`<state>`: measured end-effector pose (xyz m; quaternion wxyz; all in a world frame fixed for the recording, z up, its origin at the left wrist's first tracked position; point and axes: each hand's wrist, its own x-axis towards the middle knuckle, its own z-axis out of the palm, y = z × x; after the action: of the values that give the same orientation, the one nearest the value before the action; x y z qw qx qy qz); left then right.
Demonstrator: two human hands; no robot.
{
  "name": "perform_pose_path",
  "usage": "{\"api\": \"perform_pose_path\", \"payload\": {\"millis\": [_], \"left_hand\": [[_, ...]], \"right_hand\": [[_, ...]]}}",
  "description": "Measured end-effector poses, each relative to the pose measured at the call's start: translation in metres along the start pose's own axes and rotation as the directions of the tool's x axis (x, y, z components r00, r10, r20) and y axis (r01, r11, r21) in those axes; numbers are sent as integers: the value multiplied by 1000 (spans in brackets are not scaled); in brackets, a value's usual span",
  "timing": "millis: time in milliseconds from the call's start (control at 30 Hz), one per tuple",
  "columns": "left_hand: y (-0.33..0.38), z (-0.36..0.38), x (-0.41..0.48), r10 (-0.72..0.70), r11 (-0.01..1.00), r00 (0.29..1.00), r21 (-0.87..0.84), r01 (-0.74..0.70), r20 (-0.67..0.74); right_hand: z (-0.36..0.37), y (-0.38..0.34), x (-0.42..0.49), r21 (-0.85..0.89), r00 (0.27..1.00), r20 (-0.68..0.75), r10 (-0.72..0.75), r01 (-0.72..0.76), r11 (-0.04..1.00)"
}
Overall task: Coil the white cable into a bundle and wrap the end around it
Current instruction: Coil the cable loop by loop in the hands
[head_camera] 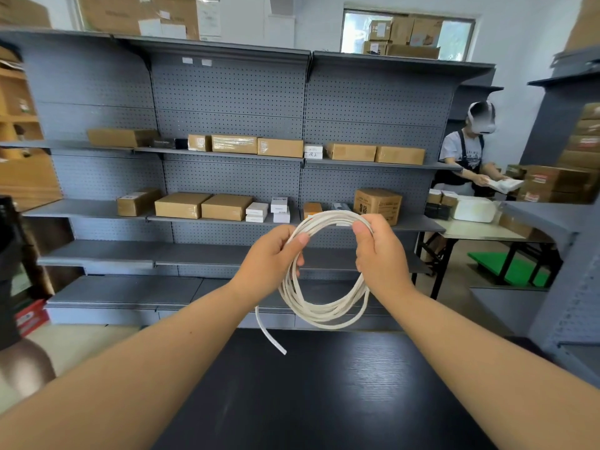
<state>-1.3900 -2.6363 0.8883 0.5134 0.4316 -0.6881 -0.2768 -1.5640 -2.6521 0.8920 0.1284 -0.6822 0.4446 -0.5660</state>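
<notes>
The white cable (319,311) hangs as a round coil of several loops in the air above the dark table. My left hand (271,258) grips the coil's upper left side, thumb pressed on the strands. My right hand (378,251) pinches the top right of the coil between thumb and fingers. One loose end (269,334) of the cable dangles from the lower left of the coil and points down toward the table.
A black wood-grain table (324,394) lies directly below my arms. Grey pegboard shelving (227,102) with cardboard boxes stands behind it. At the right, a person (467,154) with a headset works at another table (477,230) with boxes.
</notes>
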Motion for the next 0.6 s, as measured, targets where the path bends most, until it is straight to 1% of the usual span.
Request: {"api": "perform_pose_path", "payload": {"millis": [133, 233, 300, 367, 467, 600], "left_hand": [[-1, 2, 1, 81, 972, 994, 225, -64, -68], [-1, 1, 2, 133, 946, 987, 309, -100, -87], [2, 0, 4, 142, 922, 986, 373, -100, -87], [4, -2, 6, 145, 895, 987, 434, -104, -62], [7, -2, 5, 156, 849, 987, 508, -146, 24], [11, -6, 6, 180, 809, 977, 548, -213, 114]], "right_hand": [[-3, 0, -2, -28, 997, 72, 3, -1, 1000], [-5, 1, -3, -32, 993, 114, -9, 13, 999], [-6, 0, -3, -57, 990, 141, -22, 31, 998], [-6, -2, -2, -81, 986, 164, -42, 56, 995], [-5, -6, 0, -137, 978, 193, -83, 110, 984], [-7, -12, 2, -163, 951, 292, -100, 152, 975]]}}
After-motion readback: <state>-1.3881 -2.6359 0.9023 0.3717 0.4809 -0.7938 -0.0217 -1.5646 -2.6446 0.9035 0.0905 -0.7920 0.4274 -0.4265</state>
